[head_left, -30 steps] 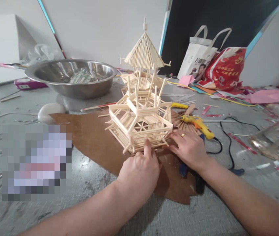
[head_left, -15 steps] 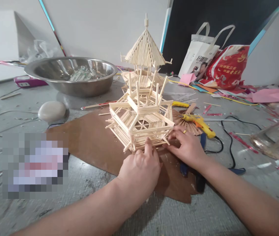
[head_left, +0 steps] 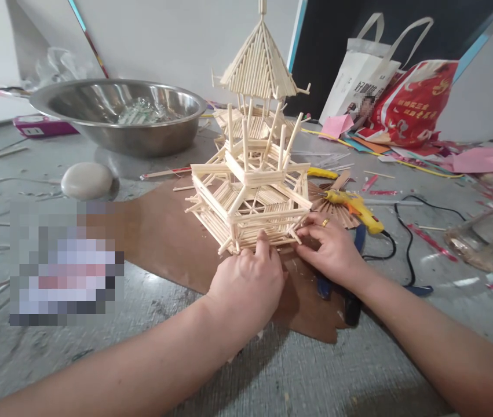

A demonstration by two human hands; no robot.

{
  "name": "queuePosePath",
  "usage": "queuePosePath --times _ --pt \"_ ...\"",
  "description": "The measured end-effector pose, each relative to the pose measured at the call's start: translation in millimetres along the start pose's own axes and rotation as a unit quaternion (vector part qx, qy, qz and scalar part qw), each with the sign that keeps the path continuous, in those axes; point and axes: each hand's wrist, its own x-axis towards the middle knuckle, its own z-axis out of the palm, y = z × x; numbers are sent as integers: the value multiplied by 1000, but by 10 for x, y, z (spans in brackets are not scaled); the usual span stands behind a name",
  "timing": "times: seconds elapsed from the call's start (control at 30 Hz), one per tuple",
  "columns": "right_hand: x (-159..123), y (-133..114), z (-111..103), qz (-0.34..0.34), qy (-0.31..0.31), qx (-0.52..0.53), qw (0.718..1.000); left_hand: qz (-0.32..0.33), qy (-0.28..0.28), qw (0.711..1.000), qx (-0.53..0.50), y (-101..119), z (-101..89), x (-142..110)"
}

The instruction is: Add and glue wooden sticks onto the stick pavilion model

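A pale wooden-stick pavilion model (head_left: 267, 217) stands on a brown sheet (head_left: 163, 243), with a six-sided open frame and upright sticks in front. Behind rises its pointed stick roof (head_left: 261, 63); how the two sections join is hidden. At the front lower edge, my left hand (head_left: 248, 292) grips the base, index finger pressed on the sticks and other fingers curled. The left thumb is hidden. My right hand (head_left: 331, 249), wearing a ring, holds the model's right front corner between thumb and fingers. Beyond it lies a yellow glue gun (head_left: 354, 209).
A steel basin (head_left: 120, 124) holding clear plastic pieces sits at the back left, near a white rounded object (head_left: 87, 180). Paper bags (head_left: 354, 87) stand back right, by paper scraps. A clear container (head_left: 485, 237) lies far right. The glue gun's black cord (head_left: 409, 255) curls across the table.
The camera view has tipped downward, so the roof tip now reaches the top edge. Both hands stay at the model's front edge and right corner, with little visible movement.
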Motion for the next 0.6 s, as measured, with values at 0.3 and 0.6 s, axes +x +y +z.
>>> queuePosePath --times 0.3,0.6 --pt "-24 6 25 -24 -7 -52 998 6 1 1000 -9 -5 20 4" --pt "-40 -2 16 -28 -19 -57 998 8 23 1000 10 2 19 1"
